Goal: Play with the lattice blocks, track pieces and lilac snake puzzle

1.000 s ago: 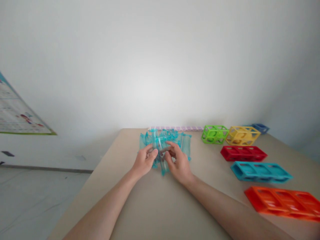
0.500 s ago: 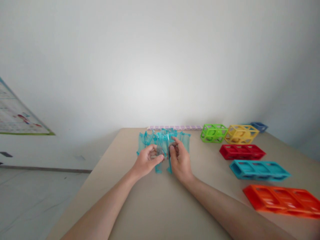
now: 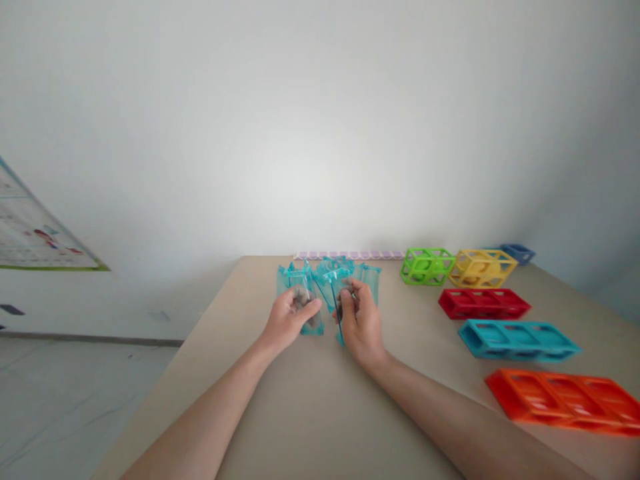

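A cluster of clear teal plastic pieces [image 3: 367,280] stands on the tan table [image 3: 310,413] near its far edge. My left hand [image 3: 287,320] is closed around one teal piece [image 3: 306,293] at the cluster's left. My right hand [image 3: 361,319] is closed on a second teal piece [image 3: 336,288] just to the right of it. The two held pieces sit a little apart, with a small gap between my hands.
To the right lie open-frame plastic racks: green [image 3: 427,265], yellow [image 3: 483,268], red [image 3: 483,303], teal [image 3: 517,339] and orange [image 3: 565,400]. A small blue tray [image 3: 520,253] sits at the back right. A pale patterned strip [image 3: 350,255] lies along the far edge. The table's left edge drops to the floor.
My hands were together on one spot in the teal cluster. They have drawn slightly apart, each now holding its own teal piece.
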`<state>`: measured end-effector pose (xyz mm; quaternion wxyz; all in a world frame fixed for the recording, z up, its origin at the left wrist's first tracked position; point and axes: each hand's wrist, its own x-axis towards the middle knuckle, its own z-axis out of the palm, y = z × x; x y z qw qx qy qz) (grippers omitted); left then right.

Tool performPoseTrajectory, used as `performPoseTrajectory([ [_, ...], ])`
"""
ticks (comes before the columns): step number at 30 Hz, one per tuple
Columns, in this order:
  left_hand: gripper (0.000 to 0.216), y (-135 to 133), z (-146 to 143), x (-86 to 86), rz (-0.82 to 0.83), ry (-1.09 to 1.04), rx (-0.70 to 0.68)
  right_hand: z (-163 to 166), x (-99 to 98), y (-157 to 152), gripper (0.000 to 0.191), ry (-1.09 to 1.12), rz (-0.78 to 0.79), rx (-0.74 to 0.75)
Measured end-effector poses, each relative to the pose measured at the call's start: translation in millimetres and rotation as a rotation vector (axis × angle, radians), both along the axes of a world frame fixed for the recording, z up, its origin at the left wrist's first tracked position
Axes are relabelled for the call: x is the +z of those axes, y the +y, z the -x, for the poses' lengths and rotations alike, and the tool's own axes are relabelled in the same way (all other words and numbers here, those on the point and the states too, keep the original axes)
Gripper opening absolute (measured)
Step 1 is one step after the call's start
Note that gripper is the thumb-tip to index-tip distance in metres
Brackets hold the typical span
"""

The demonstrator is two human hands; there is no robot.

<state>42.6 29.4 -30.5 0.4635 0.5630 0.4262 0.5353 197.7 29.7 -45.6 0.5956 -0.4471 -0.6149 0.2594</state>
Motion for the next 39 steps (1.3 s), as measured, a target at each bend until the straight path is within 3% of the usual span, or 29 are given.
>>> performPoseTrajectory([
  [4, 0.029, 2.0, 1.7, -3.2, -0.039, 0.152, 0.031, 0.5, 0.5, -1.5, 0.025, 0.031, 0.011, 0.08],
  [8, 0.027, -1.6, -0.5, -0.6, -0.227, 0.345, -0.053, 0.4, -1.8, -1.9, 0.027, -0.036, -0.002, 0.077],
  [13, 0.027, -9.8, -0.1, 7.7, -0.307, 0.36, -0.154, 0.0, -5.3, 1.0, 0.027, -0.061, -0.023, 0.067],
  [21, 0.036, -12.8, 3.7, 12.6, -0.528, 0.582, -0.085, 4.4, -1.1, -0.7, 0.028, 0.135, 0.063, 0.319],
  [25, 0.036, -13.0, 3.4, 11.8, -0.606, 0.643, -0.08, 5.7, -0.9, -3.3, 0.029, 0.196, 0.096, 0.334],
  [31, 0.032, -12.2, 5.4, 7.9, -0.661, 0.657, -0.081, -1.8, -3.9, -5.3, 0.035, 0.138, -0.012, 0.28],
  [35, 0.026, -9.1, 7.4, 1.1, -0.675, 0.687, -0.081, -4.8, -3.9, -9.2, 0.044, 0.046, -0.114, 0.333],
  [39, 0.024, -7.7, 7.3, -4.0, -0.704, 0.725, -0.15, -3.5, 0.8, -15.0, 0.03, -0.068, -0.201, 0.292],
])
